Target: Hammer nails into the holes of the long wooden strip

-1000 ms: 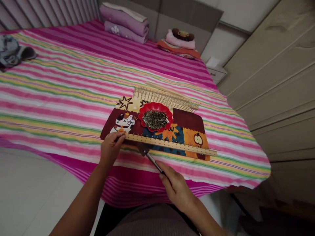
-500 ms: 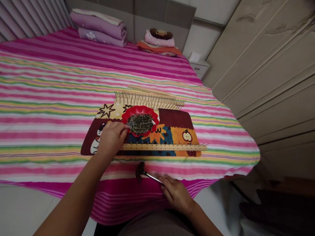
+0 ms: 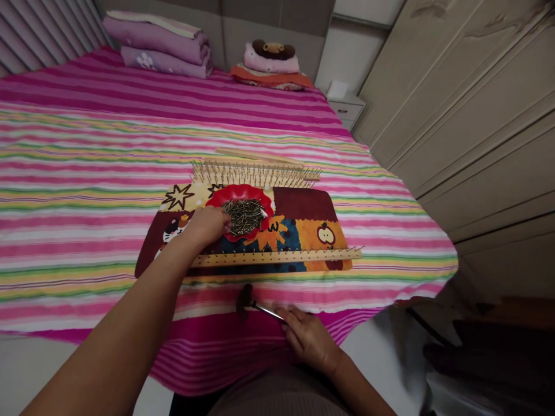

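Observation:
A long wooden strip studded with a row of nails lies across a patchwork cloth on the bed. Behind it stands a red bowl heaped with loose nails. My left hand reaches over the strip to the bowl's left rim, fingers curled and pinching at the nails; what they hold is hidden. My right hand rests on the bed's near edge, closed around the metal handle of a small hammer whose dark head lies on the sheet.
A second nail-studded wooden strip lies behind the bowl. Striped pink bedsheet covers the bed. Folded purple blankets and a pile with a soft toy sit at the headboard. A wardrobe stands at right.
My left hand left the strip's left end and moved up to the bowl of nails. My right hand lowered the hammer from the strip onto the bed's near edge.

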{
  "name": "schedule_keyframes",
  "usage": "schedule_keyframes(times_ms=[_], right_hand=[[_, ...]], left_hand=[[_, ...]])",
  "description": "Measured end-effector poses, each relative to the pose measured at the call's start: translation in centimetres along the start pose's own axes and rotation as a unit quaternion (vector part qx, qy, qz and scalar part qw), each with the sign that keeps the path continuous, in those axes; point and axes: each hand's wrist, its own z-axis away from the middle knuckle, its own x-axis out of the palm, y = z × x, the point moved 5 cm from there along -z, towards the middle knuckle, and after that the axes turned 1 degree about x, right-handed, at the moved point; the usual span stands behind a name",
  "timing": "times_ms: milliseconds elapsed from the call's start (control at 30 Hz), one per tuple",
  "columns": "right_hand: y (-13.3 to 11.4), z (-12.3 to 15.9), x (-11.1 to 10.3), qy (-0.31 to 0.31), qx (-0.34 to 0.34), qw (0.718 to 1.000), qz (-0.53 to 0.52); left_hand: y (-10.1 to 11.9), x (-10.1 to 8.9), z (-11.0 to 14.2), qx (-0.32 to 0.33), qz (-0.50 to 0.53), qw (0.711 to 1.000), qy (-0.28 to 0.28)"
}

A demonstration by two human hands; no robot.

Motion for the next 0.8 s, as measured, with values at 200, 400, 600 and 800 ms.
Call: schedule_keyframes(times_ms=[200,400,600,800], right_hand=[[-0.1,0.0,0.1,-0.012,0.003,1.0,0.007],[0.1,0.1,0.2,-0.003,0.006,1.0,-0.002],[0.1,0.2,0.5,0.001,0.008,1.0,0.001],[0.0,0.3,0.5,-0.017,0.01,1.0,0.021]], left_hand=[[-0.3,-0.6,0.5,0.01,0.059,0.998,0.02],[-1.2,-2.2,3.0,-0.085,0.357,0.929,0.054],[-0.5,-3.5,6.4,-0.172,0.586,0.789,0.069],[-0.6,-3.7,8.6,-0.214,0.658,0.713,0.114]])
